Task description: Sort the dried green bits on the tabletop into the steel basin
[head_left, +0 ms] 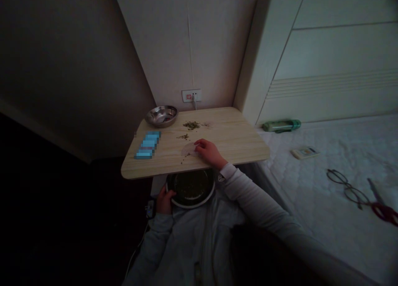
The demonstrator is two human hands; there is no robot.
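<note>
Over the near part of the small table, my right hand (209, 152) is closed in a pinch on the edge of a pale, translucent flat piece (188, 149). A few dark crumbs lie beside that piece. Farther back on the wood are a small heap of green bits (192, 125) and a smaller cluster of green bits (184, 136). Below the table's front edge, my left hand (164, 200) grips the left rim of a round, white-rimmed dish (190, 188). Its inside looks dark green; in this dim light its contents are unclear.
On the wooden table (239, 141), a steel bowl (162, 116) stands back left, behind a blurred-out phone-like screen (147, 145). The bed (280, 170) at right carries a green bottle (281, 125), a small pale box-like item (305, 152), glasses (356, 195) and red-handled scissors (384, 213).
</note>
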